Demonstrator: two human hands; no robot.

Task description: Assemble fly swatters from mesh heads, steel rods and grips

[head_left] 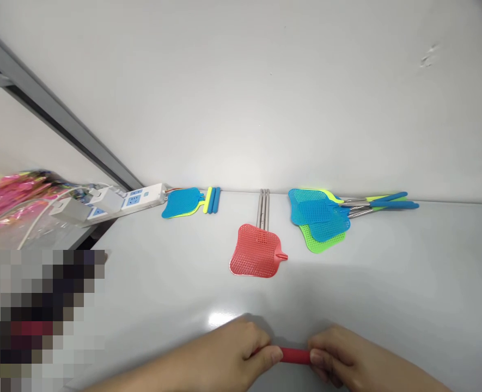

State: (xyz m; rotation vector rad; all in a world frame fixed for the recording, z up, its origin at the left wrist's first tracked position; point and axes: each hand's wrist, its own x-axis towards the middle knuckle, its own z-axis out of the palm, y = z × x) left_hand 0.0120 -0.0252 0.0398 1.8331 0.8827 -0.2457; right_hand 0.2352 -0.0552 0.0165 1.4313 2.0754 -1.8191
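Between my two hands, just above the near part of the table, is a red handle grip [296, 355]. My left hand [249, 348] is closed round its left end and my right hand [336, 354] pinches the right end. Whether a metal rod sits inside the grip is hidden. Farther in, a loose red fly swatter head [255, 253] lies flat, its short socket pointing right. It overlaps the near ends of several metal rods [263, 209] lying side by side.
Blue and green fly swatters [322, 218] with metal shafts are piled at the right, by the wall. Blue and yellow swatter heads [181, 202] and loose grips [212, 200] lie left, near a white power strip [142, 198]. Pink plastic-wrapped goods [16, 198] stand beyond the table's left edge.
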